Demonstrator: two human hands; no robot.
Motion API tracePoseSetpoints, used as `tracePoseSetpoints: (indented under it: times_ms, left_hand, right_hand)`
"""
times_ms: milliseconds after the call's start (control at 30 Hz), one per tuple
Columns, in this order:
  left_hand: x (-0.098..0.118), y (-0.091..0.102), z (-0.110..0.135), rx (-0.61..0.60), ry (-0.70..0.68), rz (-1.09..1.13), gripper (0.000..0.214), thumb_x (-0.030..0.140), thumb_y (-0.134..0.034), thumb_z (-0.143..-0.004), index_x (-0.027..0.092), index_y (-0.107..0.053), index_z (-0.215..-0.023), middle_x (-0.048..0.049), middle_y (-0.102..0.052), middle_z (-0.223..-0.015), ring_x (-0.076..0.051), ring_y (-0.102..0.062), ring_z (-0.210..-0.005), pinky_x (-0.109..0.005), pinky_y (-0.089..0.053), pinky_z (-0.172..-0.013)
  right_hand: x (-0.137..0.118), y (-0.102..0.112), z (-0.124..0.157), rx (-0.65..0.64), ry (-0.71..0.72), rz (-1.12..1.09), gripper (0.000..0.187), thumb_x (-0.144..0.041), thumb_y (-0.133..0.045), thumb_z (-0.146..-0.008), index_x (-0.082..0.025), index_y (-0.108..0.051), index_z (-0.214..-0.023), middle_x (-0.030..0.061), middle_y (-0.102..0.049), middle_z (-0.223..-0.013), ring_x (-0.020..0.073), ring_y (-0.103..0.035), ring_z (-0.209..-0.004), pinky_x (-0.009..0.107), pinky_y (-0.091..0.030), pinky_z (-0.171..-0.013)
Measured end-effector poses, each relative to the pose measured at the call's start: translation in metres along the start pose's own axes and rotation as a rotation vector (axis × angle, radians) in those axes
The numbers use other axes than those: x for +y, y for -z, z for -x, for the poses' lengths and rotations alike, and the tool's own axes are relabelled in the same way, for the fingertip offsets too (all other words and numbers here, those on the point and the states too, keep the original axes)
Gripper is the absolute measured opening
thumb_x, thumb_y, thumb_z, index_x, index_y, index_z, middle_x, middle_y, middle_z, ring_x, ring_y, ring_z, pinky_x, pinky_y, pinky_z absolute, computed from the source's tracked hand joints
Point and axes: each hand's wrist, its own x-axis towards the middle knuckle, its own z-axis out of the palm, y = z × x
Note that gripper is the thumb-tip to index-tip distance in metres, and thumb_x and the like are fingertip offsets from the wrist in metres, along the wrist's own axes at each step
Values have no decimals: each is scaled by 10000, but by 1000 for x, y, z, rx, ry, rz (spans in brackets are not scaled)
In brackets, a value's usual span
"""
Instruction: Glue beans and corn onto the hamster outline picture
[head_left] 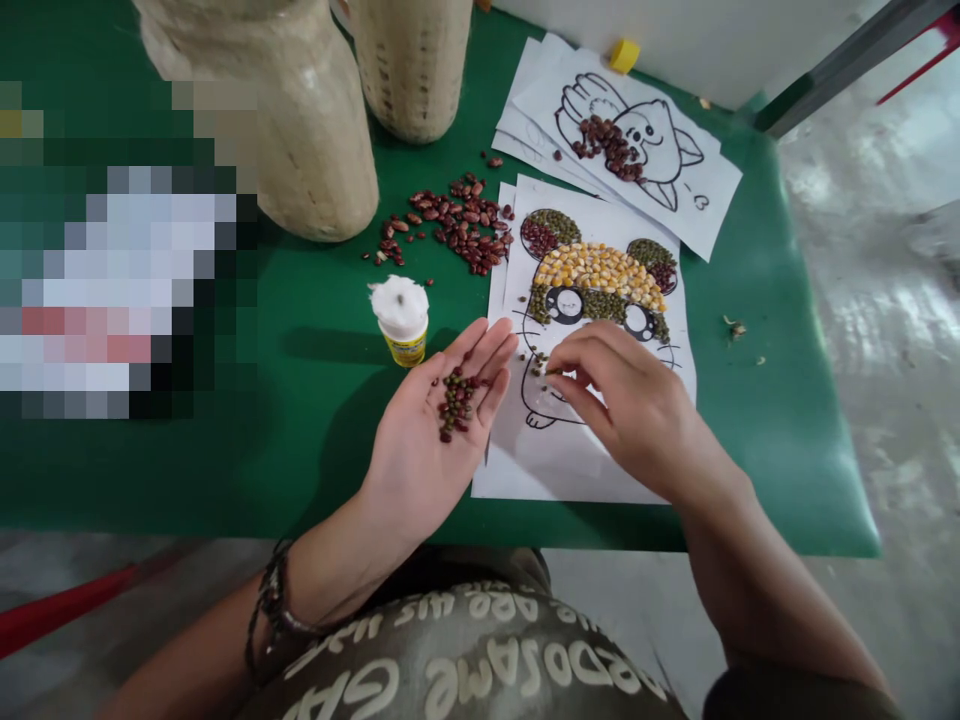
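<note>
My left hand (435,445) lies palm up, holding a small heap of mixed mung beans and red beans (459,402) on slightly curled fingers. Over the paper, my right hand (630,400) pinches what looks like a mung bean (553,372) between thumb and forefinger. Beneath it is a mouse-like animal drawing (577,460). Yellow corn kernels (600,270) cover its forehead, mung beans (604,305) fill the band around the eyes, and both ears carry green and red beans. A few loose mung beans lie on the face by my right fingertips, which partly hide the lower face.
Red beans (469,220) are scattered beside the paper. A white-topped glue pot (403,318) stands near my left fingers. Two large jars (300,120) rise at the back left. Another drawing (675,150), partly beaned, overlaps sheets behind. The green table (795,400) ends at the right.
</note>
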Motion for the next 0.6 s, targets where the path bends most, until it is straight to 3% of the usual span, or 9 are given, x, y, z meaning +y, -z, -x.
tracePoseSetpoints:
  times_ms: [233, 333, 400, 500, 600]
  left_hand:
    - [-1, 0, 0, -9, -2, 19, 339, 197, -313, -861, 122, -584, -1051, -33, -666, -1054, -123, -590, -1011, -220, -471, -878]
    - [-1, 0, 1, -7, -16, 9, 329, 186, -316, -858, 131, -596, -1023, -32, -665, -1058, -123, -594, -1004, -221, -461, -889]
    - [-1, 0, 1, -7, -15, -9, 327, 182, -315, -859, 144, -598, -1020, -26, -658, -1075, -122, -588, -1015, -227, -444, -910]
    - [-1, 1, 1, -42, -3, -33, 328, 191, -315, -863, 162, -591, -1038, -12, -641, -1110, -121, -570, -1044, -236, -428, -930]
    - [-1, 3, 0, -79, -25, -47, 330, 198, -313, -865, 170, -589, -1044, -5, -626, -1138, -122, -552, -1071, -239, -414, -945]
  right_hand:
    - [17, -5, 5, -42, -70, 89, 83, -120, -502, -800, -150, -560, -851, 55, -561, -822, 139, -550, -711, 272, -465, -639]
    - [5, -7, 3, 60, -15, 82, 102, -154, -505, -808, -159, -581, -875, 64, -590, -830, 159, -566, -763, 286, -470, -663]
    - [-8, -10, 2, 122, 22, -48, 91, -181, -508, -818, -172, -590, -857, 40, -611, -791, 133, -576, -735, 258, -473, -656]
    - [-24, -20, -1, 121, 54, -252, 95, -215, -530, -815, -164, -595, -862, 24, -631, -790, 108, -585, -735, 226, -480, -671]
    - [-31, -31, -2, 111, 28, -280, 104, -221, -543, -805, -157, -604, -860, 35, -630, -828, 121, -587, -787, 242, -484, -715]
